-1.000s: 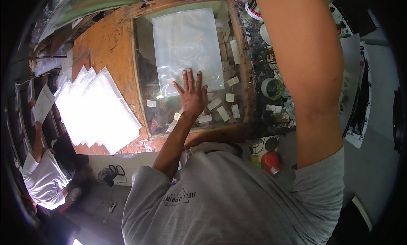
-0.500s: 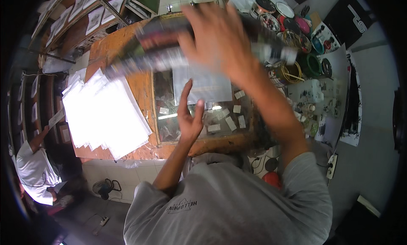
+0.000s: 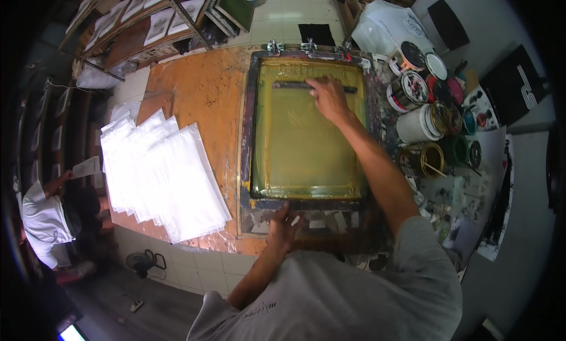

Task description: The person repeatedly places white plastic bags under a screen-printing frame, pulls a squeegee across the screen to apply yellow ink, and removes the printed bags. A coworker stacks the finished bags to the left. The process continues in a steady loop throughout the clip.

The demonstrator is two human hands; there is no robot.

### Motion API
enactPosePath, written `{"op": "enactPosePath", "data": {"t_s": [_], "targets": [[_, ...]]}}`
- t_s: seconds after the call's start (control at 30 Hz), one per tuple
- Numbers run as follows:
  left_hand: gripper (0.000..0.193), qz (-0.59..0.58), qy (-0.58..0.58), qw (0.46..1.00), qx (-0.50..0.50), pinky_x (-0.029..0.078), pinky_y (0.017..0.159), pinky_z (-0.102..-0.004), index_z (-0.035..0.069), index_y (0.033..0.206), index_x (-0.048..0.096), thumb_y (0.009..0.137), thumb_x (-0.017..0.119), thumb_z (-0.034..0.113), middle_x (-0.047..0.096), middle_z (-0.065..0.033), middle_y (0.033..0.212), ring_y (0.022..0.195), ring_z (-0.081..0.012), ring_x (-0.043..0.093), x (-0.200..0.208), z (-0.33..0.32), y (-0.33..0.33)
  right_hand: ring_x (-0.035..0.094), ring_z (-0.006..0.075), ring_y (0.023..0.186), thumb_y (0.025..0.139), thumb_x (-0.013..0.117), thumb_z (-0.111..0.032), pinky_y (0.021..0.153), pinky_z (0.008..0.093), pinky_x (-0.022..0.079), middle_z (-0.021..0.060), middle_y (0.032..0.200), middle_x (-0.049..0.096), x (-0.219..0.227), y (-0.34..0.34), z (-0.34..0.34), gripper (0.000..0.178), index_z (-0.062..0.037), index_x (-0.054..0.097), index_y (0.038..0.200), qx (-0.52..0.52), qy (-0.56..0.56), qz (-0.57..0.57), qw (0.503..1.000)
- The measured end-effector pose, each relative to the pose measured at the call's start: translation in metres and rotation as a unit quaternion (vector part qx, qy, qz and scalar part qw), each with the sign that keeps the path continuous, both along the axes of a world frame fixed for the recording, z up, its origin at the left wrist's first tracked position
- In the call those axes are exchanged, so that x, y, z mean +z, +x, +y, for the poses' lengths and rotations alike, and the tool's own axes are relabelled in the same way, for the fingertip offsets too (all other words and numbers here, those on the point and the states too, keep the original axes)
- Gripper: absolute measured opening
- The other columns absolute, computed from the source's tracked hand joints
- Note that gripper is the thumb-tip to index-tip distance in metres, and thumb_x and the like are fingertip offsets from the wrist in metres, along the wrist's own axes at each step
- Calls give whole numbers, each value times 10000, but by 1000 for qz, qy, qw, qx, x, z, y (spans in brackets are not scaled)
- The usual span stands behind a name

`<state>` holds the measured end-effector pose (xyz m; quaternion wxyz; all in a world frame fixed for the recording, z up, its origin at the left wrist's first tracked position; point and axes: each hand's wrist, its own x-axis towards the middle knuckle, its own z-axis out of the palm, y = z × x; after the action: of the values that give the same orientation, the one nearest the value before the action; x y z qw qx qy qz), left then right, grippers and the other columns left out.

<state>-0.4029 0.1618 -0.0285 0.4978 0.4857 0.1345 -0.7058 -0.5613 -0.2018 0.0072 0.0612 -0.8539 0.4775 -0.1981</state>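
Note:
A screen-printing frame (image 3: 249,134) with a dark wooden border and yellow-green mesh lies flat on the table in front of me. Across the far part of the mesh rests a dark squeegee (image 3: 289,85). My right hand (image 3: 331,100) is closed on its middle, reaching over the screen from the right. My left hand (image 3: 283,230) is just below the frame's near edge, its fingers apart and holding nothing; a fingertip is at the border. Hinge clamps (image 3: 309,47) hold the far edge. The sheet beneath the mesh cannot be made out.
Fanned white plastic-looking sheets (image 3: 171,176) cover the left of the wooden table (image 3: 194,81). Ink tubs and cans (image 3: 413,123) crowd its right side. Shelves (image 3: 127,28) with printed sheets stand at the far left. Another person (image 3: 50,223) holds a paper at the left.
The raised, blurred screen has come down flat onto the table. My right hand has moved from above onto the squeegee. My left hand has drawn back toward the near edge.

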Motion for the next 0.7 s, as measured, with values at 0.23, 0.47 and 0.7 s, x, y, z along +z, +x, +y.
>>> {"op": "enactPosePath", "data": {"t_s": [0.23,0.47,0.7], "targets": [[350,-9,-15,1000,-4,460,1075,-566,62,1252,494,1010,653,259,504,-119,1280,1241,-328,508,16,0,-2,647,334,1077,848,697,-21,940,489,474,121,1151,721,-44,29,-55,492,-126,648,1326,-46,-35,42,997],[407,-42,-24,999,-25,468,1032,-547,53,1297,462,978,649,224,500,-107,1304,1276,-305,524,36,-5,-6,639,331,1098,820,667,-33,949,509,449,117,1175,712,-16,12,114,445,-141,696,1251,-9,18,0,1000],[293,-45,-69,996,-38,427,1038,-567,68,1218,544,972,590,221,558,-68,1205,1241,-272,545,23,-2,-6,649,341,1057,746,683,28,949,489,448,154,1116,714,35,6,294,458,-82,709,1189,-24,66,-34,997]]}}
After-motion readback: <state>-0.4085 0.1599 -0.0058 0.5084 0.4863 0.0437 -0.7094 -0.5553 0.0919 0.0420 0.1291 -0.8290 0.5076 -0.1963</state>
